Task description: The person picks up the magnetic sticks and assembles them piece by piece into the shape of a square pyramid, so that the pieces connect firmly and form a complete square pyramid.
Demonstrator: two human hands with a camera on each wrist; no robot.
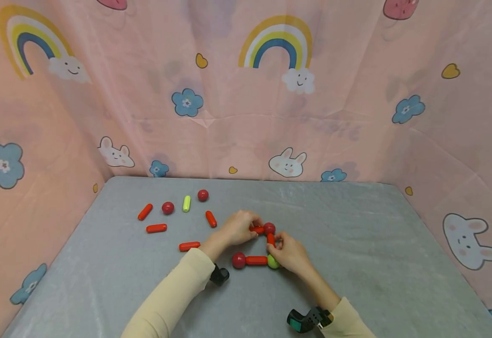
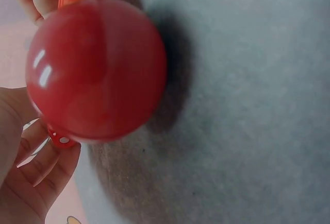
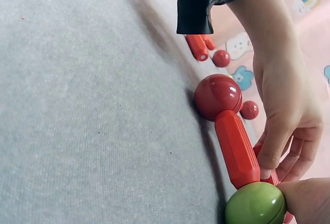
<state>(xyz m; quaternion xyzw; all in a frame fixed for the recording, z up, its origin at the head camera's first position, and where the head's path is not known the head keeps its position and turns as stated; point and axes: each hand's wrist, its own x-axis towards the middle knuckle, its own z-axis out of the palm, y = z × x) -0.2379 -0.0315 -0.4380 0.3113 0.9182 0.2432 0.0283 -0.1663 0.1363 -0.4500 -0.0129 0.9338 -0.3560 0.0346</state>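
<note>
Red rods and balls are joined into an open-sided frame on the grey cloth. My left hand (image 1: 239,228) pinches the far red rod (image 1: 257,230), whose right end meets a red ball (image 1: 269,228). From that ball another red rod (image 1: 271,239) runs toward the green ball (image 1: 273,261), and my right hand (image 1: 291,253) holds this rod between thumb and fingers. The near red rod (image 3: 237,149) links the green ball to a second red ball (image 2: 95,69), which fills much of the left wrist view. Beyond it, the held rod's holed end (image 2: 63,140) shows between the left fingers.
Left of the frame lie several loose red rods (image 1: 156,228), a yellow-green rod (image 1: 186,203) and two red balls (image 1: 168,208). One red rod (image 1: 189,246) lies right beside the left forearm. A pink patterned curtain (image 1: 229,141) surrounds the table's back and sides.
</note>
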